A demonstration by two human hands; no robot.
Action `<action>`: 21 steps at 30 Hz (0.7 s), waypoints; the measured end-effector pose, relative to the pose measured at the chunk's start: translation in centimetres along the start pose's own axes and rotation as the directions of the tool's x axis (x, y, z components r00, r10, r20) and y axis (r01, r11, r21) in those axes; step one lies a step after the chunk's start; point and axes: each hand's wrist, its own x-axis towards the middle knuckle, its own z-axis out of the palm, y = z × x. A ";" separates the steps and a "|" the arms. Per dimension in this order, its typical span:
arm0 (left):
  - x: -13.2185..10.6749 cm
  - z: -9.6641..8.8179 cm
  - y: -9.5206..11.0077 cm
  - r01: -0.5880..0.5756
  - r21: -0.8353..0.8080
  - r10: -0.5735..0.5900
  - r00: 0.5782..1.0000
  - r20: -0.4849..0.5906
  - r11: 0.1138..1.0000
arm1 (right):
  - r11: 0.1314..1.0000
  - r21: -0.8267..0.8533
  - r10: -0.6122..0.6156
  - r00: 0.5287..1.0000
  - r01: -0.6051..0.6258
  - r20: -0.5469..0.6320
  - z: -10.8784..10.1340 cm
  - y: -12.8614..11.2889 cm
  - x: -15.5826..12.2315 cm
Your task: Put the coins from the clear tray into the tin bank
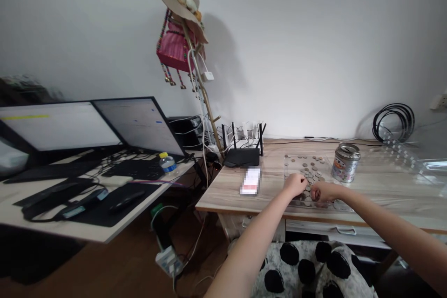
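Several coins (309, 170) lie spread on a clear plastic sheet (289, 160) on the wooden desk (230, 191). My left hand (295, 184) rests at the sheet's near left side, fingers curled over the coins. My right hand (321, 192) sits close beside it, fingers pinched together among the coins. What either hand holds is too small to make out. A metal tin coin bank (345, 162) stands upright just right of the sheet, beyond my right hand.
A black router (242, 153) and a blurred white card (250, 181) lie left of the coins. Two monitors (101, 123), a keyboard and a water bottle (168, 163) fill the left desk. A coiled black cable (393, 121) and clear trays (401, 153) sit at the right. A power strip (169, 260) lies on the floor.
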 end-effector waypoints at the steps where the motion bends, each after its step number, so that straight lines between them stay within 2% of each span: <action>1: 0.0 0.0 0.1 0.001 -0.005 -0.001 1.000 -0.004 1.000 | 1.000 0.015 -0.015 1.000 0.014 0.014 0.0 -0.2 0.1; 6: 0.1 -0.5 0.5 0.076 -0.125 -0.083 0.995 -0.052 0.989 | 0.995 0.090 -0.051 0.993 0.042 0.108 -0.2 -0.8 0.5; 9: 0.1 -1.0 0.6 0.148 -0.388 -0.198 0.976 -0.090 0.910 | 0.992 0.118 -0.061 0.987 0.044 0.149 -0.2 -0.9 0.7; 10: 0.1 -1.2 0.7 0.176 -0.516 -0.249 0.965 -0.076 0.838 | 0.992 0.122 -0.061 0.987 0.043 0.150 -0.1 -0.9 0.8; 11: 0.1 -1.3 0.8 0.207 -0.662 -0.311 0.949 -0.042 0.721 | 0.991 0.124 -0.058 0.988 0.040 0.146 0.0 -0.9 0.8; 13: 0.1 -1.6 0.9 0.243 -0.884 -0.417 0.907 0.061 0.400 | 0.991 0.129 -0.053 0.991 0.036 0.125 0.1 -1.0 0.9; 15: 0.1 -1.9 1.1 0.236 -0.964 -0.470 0.869 0.155 0.120 | 0.988 0.147 -0.054 0.995 0.042 0.079 -0.1 -1.3 0.9; 16: 0.1 -2.0 1.2 0.227 -0.973 -0.484 0.856 0.183 0.034 | 0.986 0.162 -0.057 0.998 0.050 0.040 -0.4 -1.6 1.0; 19: -0.4 -2.4 1.5 0.237 -0.968 -0.480 0.841 0.249 -0.088 | 0.974 0.207 -0.055 0.986 0.087 -0.158 -2.0 -2.8 1.6; 21: -0.9 -2.7 1.5 0.243 -0.934 -0.422 0.841 0.337 -0.262 | 0.966 0.225 -0.055 0.955 0.124 -0.291 -3.2 -3.8 2.2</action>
